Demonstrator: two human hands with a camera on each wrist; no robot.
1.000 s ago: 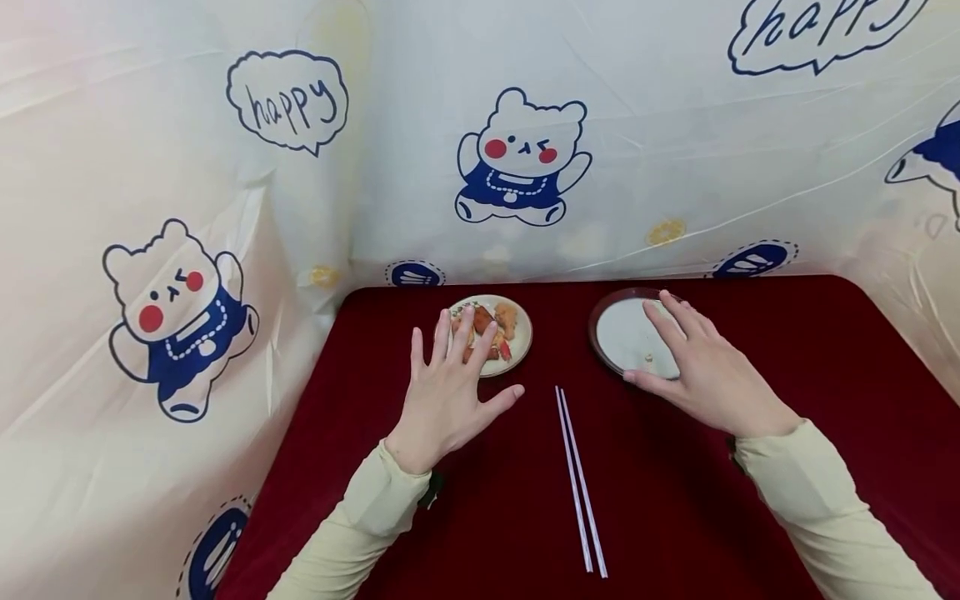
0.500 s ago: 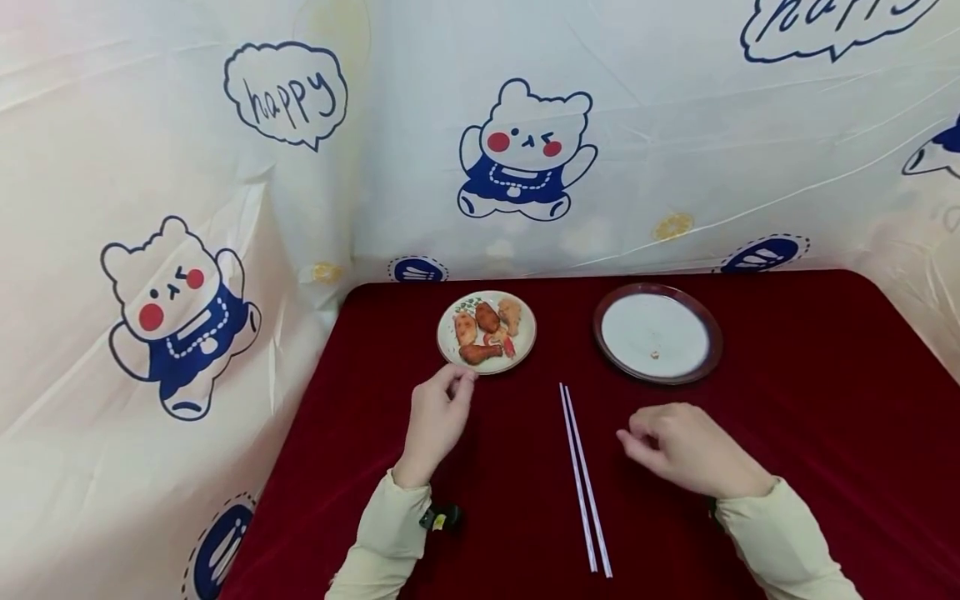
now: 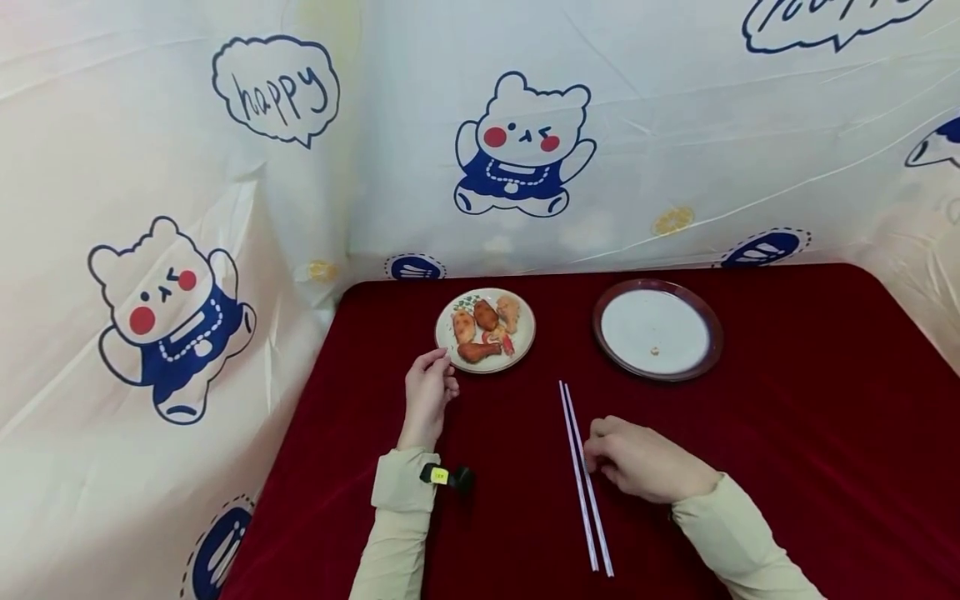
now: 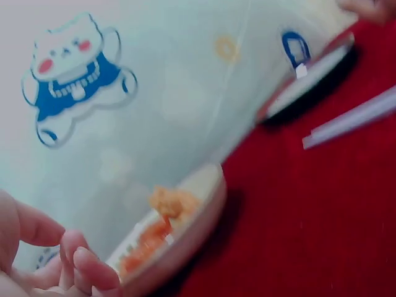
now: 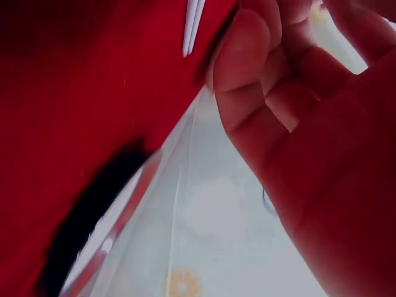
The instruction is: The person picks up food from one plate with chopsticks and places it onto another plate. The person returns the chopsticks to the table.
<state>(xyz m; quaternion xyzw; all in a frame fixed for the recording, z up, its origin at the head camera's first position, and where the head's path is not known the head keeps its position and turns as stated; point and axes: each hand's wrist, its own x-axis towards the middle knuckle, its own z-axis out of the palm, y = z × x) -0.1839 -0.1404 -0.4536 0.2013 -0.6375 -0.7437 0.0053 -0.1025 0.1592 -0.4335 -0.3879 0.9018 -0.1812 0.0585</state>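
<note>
My left hand (image 3: 426, 396) is at the near-left rim of a small plate of food (image 3: 527, 337), fingers loosely bent. In the left wrist view its fingertips (image 4: 99, 272) overlap the plate's near end, with nothing seen gripped. On the plate lie a drumstick (image 3: 480, 352), a browned oval piece (image 3: 486, 315), a fried piece (image 3: 507, 312) and a red-tailed shrimp (image 3: 504, 342). My right hand (image 3: 645, 457) hovers just right of a pair of pale chopsticks (image 3: 581, 483), its fingers loosely curled toward them. The chopsticks lie side by side on the cloth.
A larger white plate with a dark rim (image 3: 645, 321) stands at the back right, bearing a tiny brownish speck (image 3: 655, 351). Dark red cloth (image 3: 517, 500) covers the table. A printed curtain (image 3: 405, 150) hangs right behind the table and along its left side.
Both hands were spread over the plates, then drew back with fingers curling. The left moved slightly left and forward to the food plate's rim; the right moved left to the chopsticks.
</note>
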